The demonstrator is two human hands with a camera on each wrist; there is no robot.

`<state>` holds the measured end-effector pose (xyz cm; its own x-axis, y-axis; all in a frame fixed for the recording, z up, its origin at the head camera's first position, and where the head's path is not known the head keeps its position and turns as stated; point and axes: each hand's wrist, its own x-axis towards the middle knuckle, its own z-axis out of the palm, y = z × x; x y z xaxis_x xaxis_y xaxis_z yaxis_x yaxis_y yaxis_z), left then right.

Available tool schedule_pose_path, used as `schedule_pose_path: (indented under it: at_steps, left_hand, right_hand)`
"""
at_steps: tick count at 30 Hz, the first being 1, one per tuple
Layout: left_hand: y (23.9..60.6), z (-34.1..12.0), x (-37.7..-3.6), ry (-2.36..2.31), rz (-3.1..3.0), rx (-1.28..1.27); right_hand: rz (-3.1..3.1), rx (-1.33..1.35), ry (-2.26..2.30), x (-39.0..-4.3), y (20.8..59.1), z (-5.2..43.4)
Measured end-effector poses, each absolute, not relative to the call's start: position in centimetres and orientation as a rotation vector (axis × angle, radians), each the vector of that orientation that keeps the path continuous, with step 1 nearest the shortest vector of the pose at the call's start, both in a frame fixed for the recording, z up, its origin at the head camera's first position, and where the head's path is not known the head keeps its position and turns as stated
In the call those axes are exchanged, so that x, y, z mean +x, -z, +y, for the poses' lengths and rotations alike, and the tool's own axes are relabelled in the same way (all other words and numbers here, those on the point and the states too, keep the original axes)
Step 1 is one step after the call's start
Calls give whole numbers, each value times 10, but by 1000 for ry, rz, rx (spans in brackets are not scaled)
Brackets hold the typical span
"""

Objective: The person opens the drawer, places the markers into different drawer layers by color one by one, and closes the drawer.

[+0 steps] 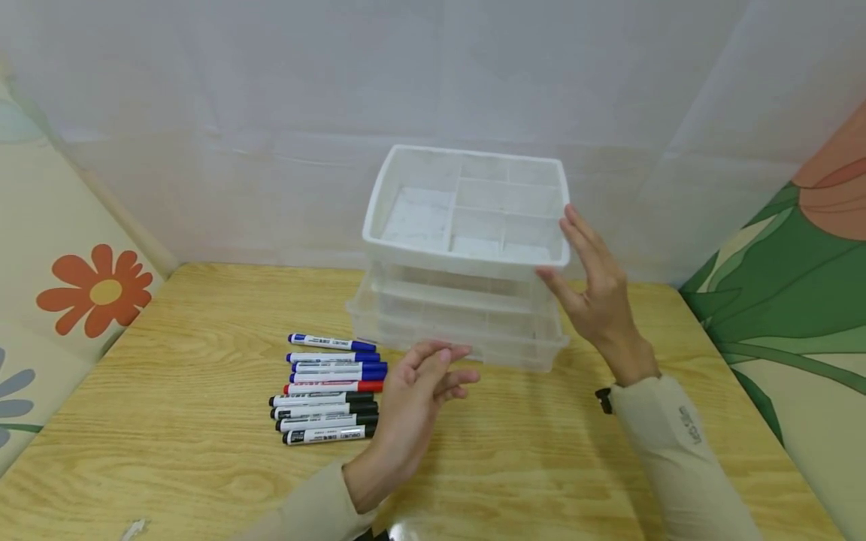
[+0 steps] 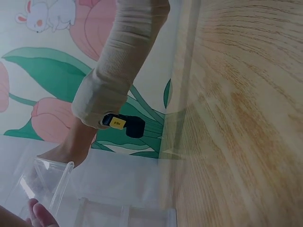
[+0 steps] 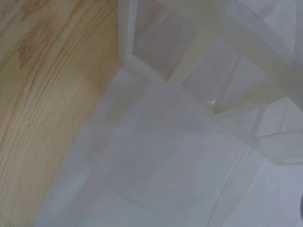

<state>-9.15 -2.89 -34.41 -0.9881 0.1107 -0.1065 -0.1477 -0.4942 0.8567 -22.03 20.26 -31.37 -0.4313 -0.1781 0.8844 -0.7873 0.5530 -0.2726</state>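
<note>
Wooden table [image 1: 203, 481], bearing stacked translucent divided trays [image 1: 467, 248] at the far edge. Right hand [image 1: 595, 289]: fingers straight, spread, touching top tray's right rim. Left hand [image 1: 419, 391]: relaxed, empty, before the stack. Nine markers [image 1: 331, 391] in a row, left.

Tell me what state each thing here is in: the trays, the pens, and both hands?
Top tray: empty, tilted, stacked on the others, divided into compartments.
Lower trays: stacked flat on the table.
Marker pens: capped, lying side by side on the table, untouched.
Right hand: open, fingers straight, against the top tray's right corner.
Left hand: open, relaxed, holding nothing, near the stack's front.
</note>
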Motion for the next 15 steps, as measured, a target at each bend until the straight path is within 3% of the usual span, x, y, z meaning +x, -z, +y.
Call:
schedule_pose_path:
  at_steps: [15]
  left_hand:
    - [354,-51,-87,-2400,1696,73]
  right_hand:
    - [-1937,782,-877,-219,314,202]
